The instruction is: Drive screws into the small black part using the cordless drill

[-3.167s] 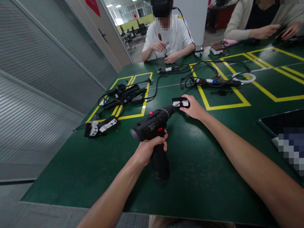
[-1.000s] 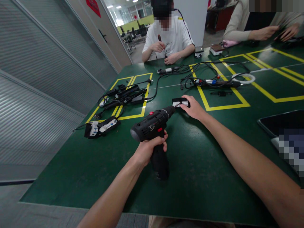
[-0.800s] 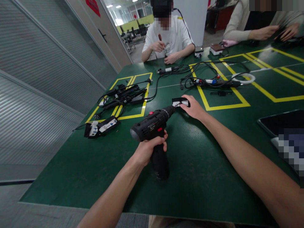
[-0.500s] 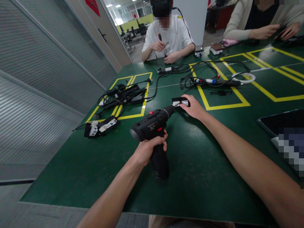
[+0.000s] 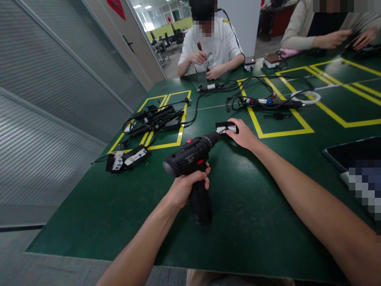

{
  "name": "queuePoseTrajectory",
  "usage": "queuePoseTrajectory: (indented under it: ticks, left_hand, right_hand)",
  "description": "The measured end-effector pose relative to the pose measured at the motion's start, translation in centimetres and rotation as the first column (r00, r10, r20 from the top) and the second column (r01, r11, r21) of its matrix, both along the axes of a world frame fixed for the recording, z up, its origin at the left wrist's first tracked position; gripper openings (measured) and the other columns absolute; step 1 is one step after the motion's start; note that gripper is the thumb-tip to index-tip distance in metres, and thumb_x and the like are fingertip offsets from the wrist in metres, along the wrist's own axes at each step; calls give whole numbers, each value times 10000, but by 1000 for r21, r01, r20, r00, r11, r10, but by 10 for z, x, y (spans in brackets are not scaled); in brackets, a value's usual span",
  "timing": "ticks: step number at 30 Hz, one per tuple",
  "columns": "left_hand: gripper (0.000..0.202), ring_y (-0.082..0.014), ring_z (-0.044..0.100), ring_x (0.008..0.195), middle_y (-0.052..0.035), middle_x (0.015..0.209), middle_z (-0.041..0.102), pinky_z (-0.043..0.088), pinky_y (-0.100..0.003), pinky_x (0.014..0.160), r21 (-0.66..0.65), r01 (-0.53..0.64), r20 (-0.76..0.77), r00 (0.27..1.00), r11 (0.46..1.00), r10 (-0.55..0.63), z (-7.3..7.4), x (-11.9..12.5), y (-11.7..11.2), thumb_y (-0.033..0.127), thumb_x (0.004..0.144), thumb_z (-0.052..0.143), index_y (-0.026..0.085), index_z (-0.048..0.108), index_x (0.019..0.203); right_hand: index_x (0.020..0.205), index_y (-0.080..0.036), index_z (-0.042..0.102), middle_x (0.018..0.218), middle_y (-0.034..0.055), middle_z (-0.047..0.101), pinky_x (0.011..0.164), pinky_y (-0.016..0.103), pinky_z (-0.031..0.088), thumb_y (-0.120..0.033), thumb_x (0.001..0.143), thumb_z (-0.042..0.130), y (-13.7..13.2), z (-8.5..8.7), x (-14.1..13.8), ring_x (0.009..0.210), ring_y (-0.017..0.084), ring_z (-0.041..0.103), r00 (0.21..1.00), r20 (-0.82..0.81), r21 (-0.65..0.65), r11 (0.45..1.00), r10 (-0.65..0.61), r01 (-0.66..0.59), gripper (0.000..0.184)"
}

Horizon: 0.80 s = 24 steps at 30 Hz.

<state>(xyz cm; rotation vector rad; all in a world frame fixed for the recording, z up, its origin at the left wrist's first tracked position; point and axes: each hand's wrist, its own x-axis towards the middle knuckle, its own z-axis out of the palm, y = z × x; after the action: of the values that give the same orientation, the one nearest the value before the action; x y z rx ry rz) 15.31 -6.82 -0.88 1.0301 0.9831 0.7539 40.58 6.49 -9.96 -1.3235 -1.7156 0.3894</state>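
My left hand point(image 5: 190, 186) is wrapped round the handle of a black cordless drill point(image 5: 190, 155) with red buttons. The drill points away and to the right, its chuck close to a small black box-shaped piece point(image 5: 222, 125) with white labels. That piece is gripped at its right end by my right hand point(image 5: 242, 135), thumb in front and fingers behind. A thin bit reaches from the chuck to the face of the piece; whether it touches is too small to tell.
On the green table point(image 5: 125, 222), a heap of black cables and parts point(image 5: 157, 119) lies left, with labelled black pieces point(image 5: 127, 159) nearer me. Corded tools point(image 5: 268, 102) and a white ring point(image 5: 306, 97) lie back right. A phone point(image 5: 354, 157) sits right. Two people point(image 5: 212, 47) work across the table.
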Motion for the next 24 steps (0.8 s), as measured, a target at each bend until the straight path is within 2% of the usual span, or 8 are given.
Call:
queuePoseTrajectory:
  ticks: [24]
  left_hand:
    - [278, -81, 548, 521, -23, 845, 597, 433, -246, 550, 0, -24, -9, 1000, 1000, 24, 1, 1, -1, 196, 688, 632, 132, 583, 954]
  right_hand:
    - [1208, -241, 572, 1181, 99, 563, 997, 475, 438, -312, 811, 613, 0, 2, -1, 1090, 272, 578, 1000, -3, -13, 1000, -1, 1, 406]
